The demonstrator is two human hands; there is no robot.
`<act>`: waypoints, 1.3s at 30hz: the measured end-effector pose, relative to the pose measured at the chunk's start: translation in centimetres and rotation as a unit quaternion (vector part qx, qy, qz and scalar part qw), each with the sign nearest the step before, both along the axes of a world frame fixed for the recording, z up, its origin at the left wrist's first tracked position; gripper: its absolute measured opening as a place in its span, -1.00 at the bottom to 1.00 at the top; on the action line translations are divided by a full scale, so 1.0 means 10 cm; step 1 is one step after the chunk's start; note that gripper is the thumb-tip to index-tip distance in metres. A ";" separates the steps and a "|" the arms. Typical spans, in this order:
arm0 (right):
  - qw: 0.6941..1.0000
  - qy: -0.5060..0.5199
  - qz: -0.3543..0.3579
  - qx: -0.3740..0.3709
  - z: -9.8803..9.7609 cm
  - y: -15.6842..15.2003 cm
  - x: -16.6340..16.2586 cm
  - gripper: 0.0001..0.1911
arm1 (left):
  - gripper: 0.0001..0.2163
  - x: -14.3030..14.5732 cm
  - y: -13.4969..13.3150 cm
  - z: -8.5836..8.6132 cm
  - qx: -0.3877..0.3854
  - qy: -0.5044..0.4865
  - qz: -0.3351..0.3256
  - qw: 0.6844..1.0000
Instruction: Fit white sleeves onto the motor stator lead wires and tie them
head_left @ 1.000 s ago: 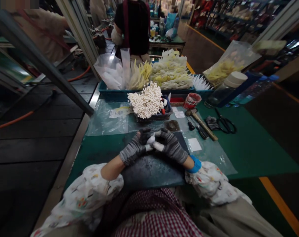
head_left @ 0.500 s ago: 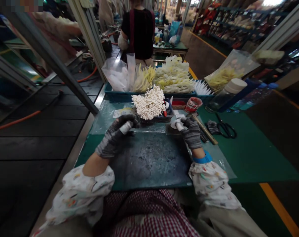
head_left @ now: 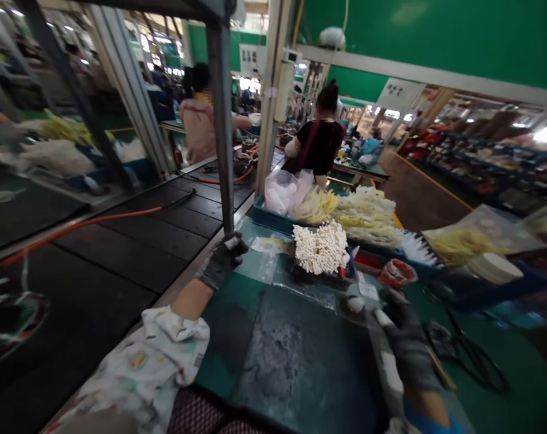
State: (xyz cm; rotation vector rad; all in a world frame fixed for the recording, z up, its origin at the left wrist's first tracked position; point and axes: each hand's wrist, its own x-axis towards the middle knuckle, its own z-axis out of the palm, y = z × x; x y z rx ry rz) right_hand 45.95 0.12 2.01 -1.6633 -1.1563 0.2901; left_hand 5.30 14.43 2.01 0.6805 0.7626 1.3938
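My left hand point(head_left: 221, 260), in a grey glove with a white-wrapped thumb, is raised at the table's left edge beside the foot of a metal post point(head_left: 223, 132). Its fingers are curled in; anything inside them is hidden. My right hand point(head_left: 406, 337), also gloved, is smeared by motion at the right of the dark work mat point(head_left: 287, 349). Its white-wrapped thumb shows, but the fingers do not show clearly. Close by lies a small white round piece point(head_left: 355, 304). A bundle of cream-tipped stems point(head_left: 321, 247) rests in a small tray beyond the mat.
Behind stand blue trays with yellow-white strips point(head_left: 368, 217) and plastic bags point(head_left: 282, 190). A red-and-white cup point(head_left: 397, 273), black scissors point(head_left: 479, 355) and a white-lidded jar point(head_left: 494, 268) are on the right. A dark slatted conveyor point(head_left: 174, 241) runs left; co-workers point(head_left: 321, 135) are beyond.
The view has turned left and up, so the table appears lower and farther right. My left hand has moved toward the post and curled more. My right hand has become blurred.
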 end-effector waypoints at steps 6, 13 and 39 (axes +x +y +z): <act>0.992 -0.053 0.013 0.112 0.25 -0.19 -0.57 -0.79 | -0.55 0.14 -0.12 -0.03 -0.018 0.008 -0.055 0.998; 0.929 -0.270 0.137 0.211 -0.38 0.13 -0.66 -0.71 | -0.46 0.15 -0.18 -0.04 -0.014 0.012 -0.078 0.997; 0.810 -0.442 0.208 0.326 -0.25 0.03 -0.58 -0.80 | -0.57 0.03 -0.20 -0.12 -0.002 -0.041 -0.135 0.990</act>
